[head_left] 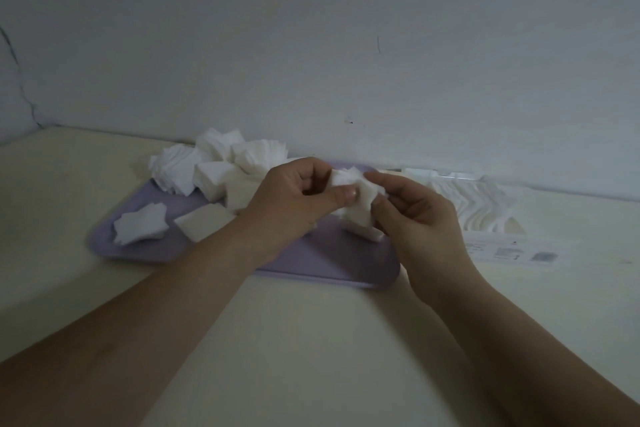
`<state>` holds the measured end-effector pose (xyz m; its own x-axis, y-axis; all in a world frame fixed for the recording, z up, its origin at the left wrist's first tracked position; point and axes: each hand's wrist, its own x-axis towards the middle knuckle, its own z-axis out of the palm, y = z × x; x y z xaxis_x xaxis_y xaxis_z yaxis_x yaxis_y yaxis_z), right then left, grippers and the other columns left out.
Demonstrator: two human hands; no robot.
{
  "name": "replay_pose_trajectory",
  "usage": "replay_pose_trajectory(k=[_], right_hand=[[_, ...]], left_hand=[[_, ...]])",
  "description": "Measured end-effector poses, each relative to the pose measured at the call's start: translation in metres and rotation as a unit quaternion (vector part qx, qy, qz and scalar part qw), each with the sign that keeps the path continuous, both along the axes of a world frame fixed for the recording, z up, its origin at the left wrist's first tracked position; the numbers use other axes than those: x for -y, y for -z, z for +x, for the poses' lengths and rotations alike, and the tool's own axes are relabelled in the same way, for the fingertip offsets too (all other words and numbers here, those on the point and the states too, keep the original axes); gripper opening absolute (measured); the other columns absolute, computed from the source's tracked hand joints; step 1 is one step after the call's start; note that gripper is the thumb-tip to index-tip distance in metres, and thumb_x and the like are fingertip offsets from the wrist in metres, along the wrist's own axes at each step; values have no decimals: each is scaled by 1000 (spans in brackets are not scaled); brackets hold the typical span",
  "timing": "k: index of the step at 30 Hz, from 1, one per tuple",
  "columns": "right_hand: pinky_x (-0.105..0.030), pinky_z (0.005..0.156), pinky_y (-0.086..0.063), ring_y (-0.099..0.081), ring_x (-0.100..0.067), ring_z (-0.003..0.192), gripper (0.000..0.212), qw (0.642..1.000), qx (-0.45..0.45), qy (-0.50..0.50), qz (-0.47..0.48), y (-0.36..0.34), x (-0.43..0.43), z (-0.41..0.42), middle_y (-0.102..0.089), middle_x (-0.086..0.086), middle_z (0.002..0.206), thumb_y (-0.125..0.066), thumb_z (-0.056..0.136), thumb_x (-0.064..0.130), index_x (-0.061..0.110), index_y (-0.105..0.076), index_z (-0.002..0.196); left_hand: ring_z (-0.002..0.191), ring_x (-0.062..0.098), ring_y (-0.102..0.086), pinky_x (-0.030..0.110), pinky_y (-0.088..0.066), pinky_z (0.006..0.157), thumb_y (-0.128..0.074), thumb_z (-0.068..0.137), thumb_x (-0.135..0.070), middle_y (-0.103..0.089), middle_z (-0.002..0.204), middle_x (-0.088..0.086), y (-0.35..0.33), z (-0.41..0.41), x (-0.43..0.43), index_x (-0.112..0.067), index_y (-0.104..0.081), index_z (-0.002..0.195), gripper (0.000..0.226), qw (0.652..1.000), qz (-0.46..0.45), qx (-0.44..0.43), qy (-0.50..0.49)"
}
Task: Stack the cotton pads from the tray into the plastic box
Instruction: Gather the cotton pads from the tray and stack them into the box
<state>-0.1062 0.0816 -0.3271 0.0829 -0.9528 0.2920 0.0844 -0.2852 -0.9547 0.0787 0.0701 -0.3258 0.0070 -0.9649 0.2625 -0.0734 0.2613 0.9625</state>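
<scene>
A lilac tray (311,260) lies on the pale table against the wall. White square cotton pads are heaped at its far left (214,163), and two small loose stacks (140,225) lie near its left front. Above the tray's right half, my left hand (294,201) and my right hand (415,215) together hold a small bunch of cotton pads (356,194), thumbs pressed on it. Right of the tray stands the clear plastic box (485,215), with rows of pads stacked inside.
The box's lid or label strip (512,250) lies flat in front of the box. The grey wall runs close behind the tray and box. Bare table surface stretches toward me in front of the tray.
</scene>
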Motion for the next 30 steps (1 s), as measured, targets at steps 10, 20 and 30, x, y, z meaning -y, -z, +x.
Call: replay_pose_trajectory(k=[10, 20, 30], right_hand=[[-48, 93, -60, -75, -13, 96, 30, 990, -89, 99, -37, 7, 1, 0, -79, 1, 102, -74, 87, 7, 20, -74, 114], [-30, 90, -57, -71, -15, 92, 43, 963, -254, 79, -35, 8, -2, 1, -76, -1, 100, -67, 93, 13, 29, -62, 132], [-27, 80, -53, -68, -12, 80, 32, 963, -211, 154, -71, 11, 3, -2, -74, 4, 94, -71, 90, 19, 25, -70, 121]], left_hand=[[71, -3, -61, 13, -46, 66, -82, 82, -35, -70, 95, -13, -17, 34, 6, -26, -71, 104, 26, 937, -25, 341, -76], [90, 19, -70, 38, -59, 85, -84, 78, -44, -73, 100, 0, -14, 47, 2, -18, -70, 106, 40, 888, 107, 446, -25], [52, 3, -57, 14, -39, 43, -69, 95, -8, -67, 66, -13, -30, 32, -7, -14, -72, 101, 9, 979, 34, 171, 103]])
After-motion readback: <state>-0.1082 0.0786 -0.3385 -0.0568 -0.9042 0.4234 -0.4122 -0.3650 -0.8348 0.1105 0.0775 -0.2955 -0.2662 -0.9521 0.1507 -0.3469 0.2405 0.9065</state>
